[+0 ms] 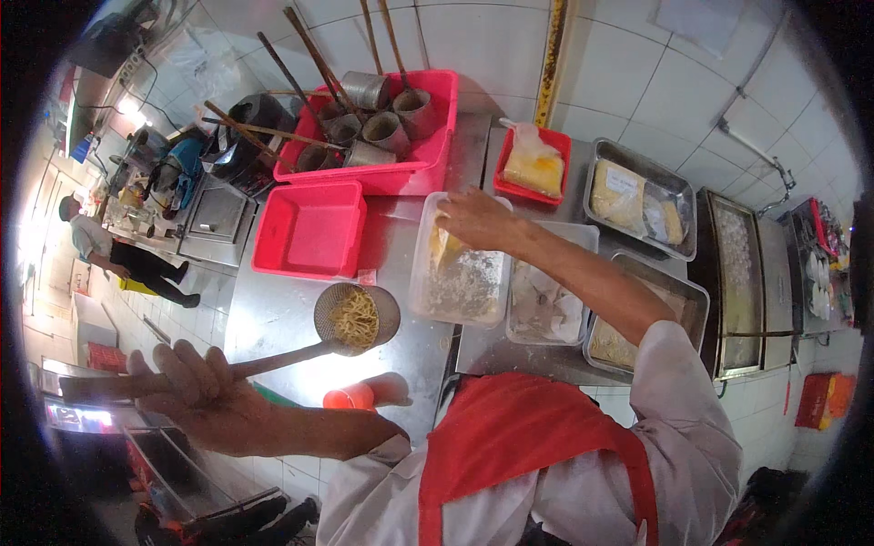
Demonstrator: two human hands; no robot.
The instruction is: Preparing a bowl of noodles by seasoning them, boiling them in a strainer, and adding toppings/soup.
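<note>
My left hand grips the wooden handle of a perforated metal noodle strainer. Pale yellow noodles lie inside its basket, which is over the steel table. My right hand reaches, fingers bent down, into the far end of a translucent plastic container. White flour dusts this container, and something yellow shows just below my fingers. Whether those fingers grip anything is hidden. Beside it, a second translucent container holds pale floury pieces.
A pink tub holds several long-handled strainers, with a pink tray before it. Further right are a red basket with a bagged yellow item and steel trays. An orange cup is near the front edge. Another person stands far left.
</note>
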